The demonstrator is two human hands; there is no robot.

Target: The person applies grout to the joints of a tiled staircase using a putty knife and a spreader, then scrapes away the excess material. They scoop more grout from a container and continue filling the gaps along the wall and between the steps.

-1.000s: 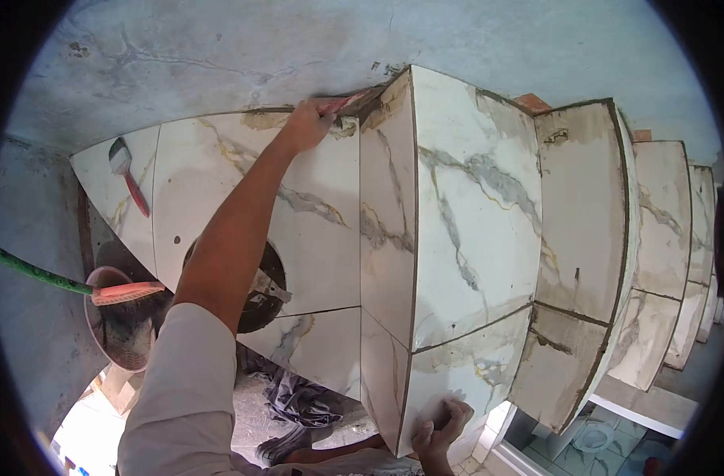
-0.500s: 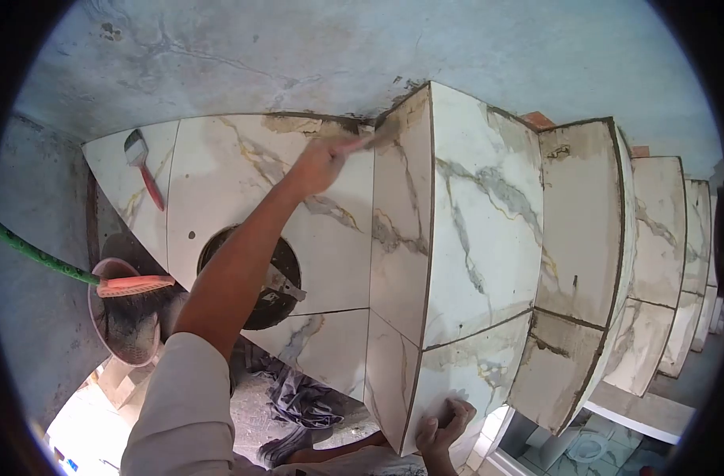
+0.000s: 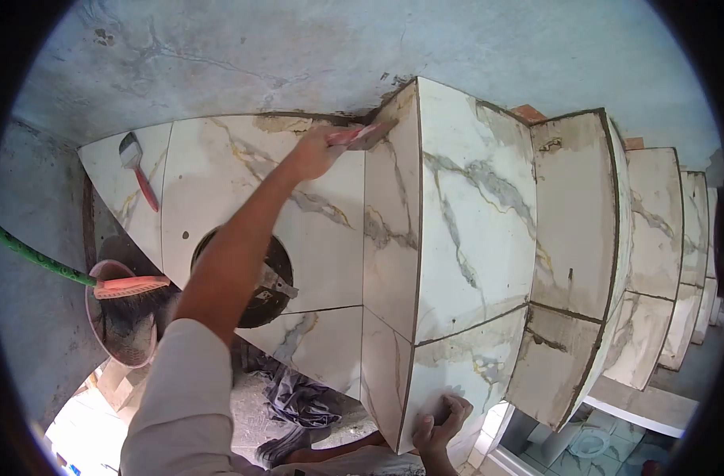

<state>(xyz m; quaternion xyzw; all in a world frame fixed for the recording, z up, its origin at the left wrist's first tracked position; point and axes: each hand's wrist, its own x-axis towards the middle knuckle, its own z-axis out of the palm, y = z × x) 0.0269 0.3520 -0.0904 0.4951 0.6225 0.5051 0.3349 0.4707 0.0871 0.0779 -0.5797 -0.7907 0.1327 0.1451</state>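
Observation:
My left hand [image 3: 314, 153] grips the red handle of a flat-bladed tool [image 3: 370, 135], its blade against the upper end of a tiled stair riser [image 3: 391, 214], beside the wall. Lower down, my right hand [image 3: 443, 424] rests on the white, grey-veined stair tread [image 3: 474, 238] with its fingers curled around a dark patch I cannot make out. Partly behind my left forearm stands a round black bucket [image 3: 276, 258], with a metal tool lying across it. A brush with a red handle [image 3: 145, 186] lies on the landing tiles [image 3: 219, 174].
A broom with orange head [image 3: 132, 286] and green handle leans over a pinkish basin [image 3: 112, 325] at the left. Dark crumpled cloth [image 3: 302, 401] lies below. More tiled steps [image 3: 572, 206] continue right, along the blue-grey wall [image 3: 330, 47]. A toilet [image 3: 590, 443] shows at lower right.
My left hand's tool is now clearer, with its blade turned against the riser near the wall. The whole view has shifted slightly. My right hand stays in place on the tread.

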